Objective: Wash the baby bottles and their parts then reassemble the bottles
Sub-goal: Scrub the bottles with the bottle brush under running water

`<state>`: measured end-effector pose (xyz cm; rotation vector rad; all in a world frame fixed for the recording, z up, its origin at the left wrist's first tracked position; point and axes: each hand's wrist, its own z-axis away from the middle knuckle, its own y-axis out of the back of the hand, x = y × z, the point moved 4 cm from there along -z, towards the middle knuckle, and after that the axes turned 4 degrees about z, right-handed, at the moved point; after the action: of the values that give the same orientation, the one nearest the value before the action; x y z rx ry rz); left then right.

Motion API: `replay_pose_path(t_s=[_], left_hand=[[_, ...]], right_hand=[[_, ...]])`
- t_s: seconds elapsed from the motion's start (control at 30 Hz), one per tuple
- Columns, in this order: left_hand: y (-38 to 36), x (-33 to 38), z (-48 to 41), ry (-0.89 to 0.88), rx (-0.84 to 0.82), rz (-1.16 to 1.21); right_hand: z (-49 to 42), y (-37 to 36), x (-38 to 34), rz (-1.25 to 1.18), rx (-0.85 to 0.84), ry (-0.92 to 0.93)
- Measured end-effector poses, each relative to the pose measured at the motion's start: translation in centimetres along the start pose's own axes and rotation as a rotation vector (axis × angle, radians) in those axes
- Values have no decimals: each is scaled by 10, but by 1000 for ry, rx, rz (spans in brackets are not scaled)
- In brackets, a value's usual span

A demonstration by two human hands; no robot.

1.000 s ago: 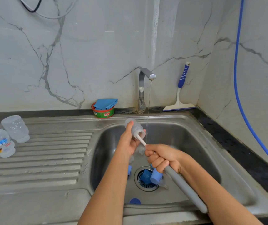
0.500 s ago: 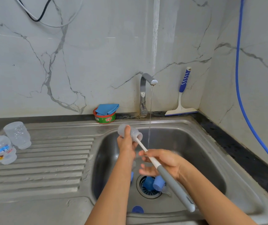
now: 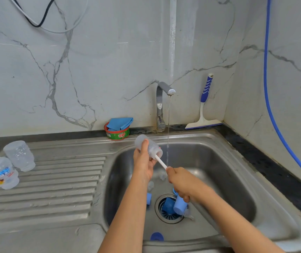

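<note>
- Bottle (image 3: 147, 146): small and clear, tilted with its mouth down and to the right. It is held over the back of the sink (image 3: 219, 161), just left of the water stream (image 3: 168, 132) and not in it.
- My left grip (image 3: 143, 166) is curled round the bottle's body, with the thumb lying up along its side.
- My right grip (image 3: 179, 181) is closed round the brush handle. The white brush shaft (image 3: 161, 162) runs up from it into the bottle's mouth. I cannot make out the brush head inside.
- Half a second ago my right fingers were loose and spread off the handle. Now they are wrapped tight again, as they were a second ago.
- I judge that as a quick re-take of the handle, so the scrubbing of this bottle's inside carries on and rinsing is not yet due.
- The tap (image 3: 161, 105) is running a thin stream.
- Blue parts (image 3: 179, 206) lie on the drain, with another blue cap (image 3: 156, 236) at the near edge of the sink.
- Two more clear bottles (image 3: 19, 155) sit on the ribbed drainer (image 3: 55, 179), well apart from my hands.
- Most of the task seems to lie ahead: the parts in the sink need washing, then everything needs reassembling.
</note>
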<state>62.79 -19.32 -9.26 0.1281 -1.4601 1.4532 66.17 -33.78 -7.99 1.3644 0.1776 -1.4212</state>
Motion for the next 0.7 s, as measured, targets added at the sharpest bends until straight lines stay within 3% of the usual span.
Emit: replay_pose_path(t_s=[0.07, 0.2, 0.47, 0.53, 0.6, 0.7], left_hand=[[-2, -1, 0, 16, -18, 20], [1, -1, 0, 9, 21, -12], [-1, -8, 6, 31, 29, 63], [-1, -9, 6, 59, 5, 57], [1, -8, 3, 91, -6, 41], [8, -11, 3, 136, 51, -40]], right_hand=[[4, -1, 1, -344, -247, -122], [10, 0, -2, -722, -535, -228], [11, -6, -14, -1176, -697, -335], [15, -7, -15, -1203, -717, -330], [17, -8, -13, -1084, -673, -328], [14, -3, 0, -597, -482, -299]])
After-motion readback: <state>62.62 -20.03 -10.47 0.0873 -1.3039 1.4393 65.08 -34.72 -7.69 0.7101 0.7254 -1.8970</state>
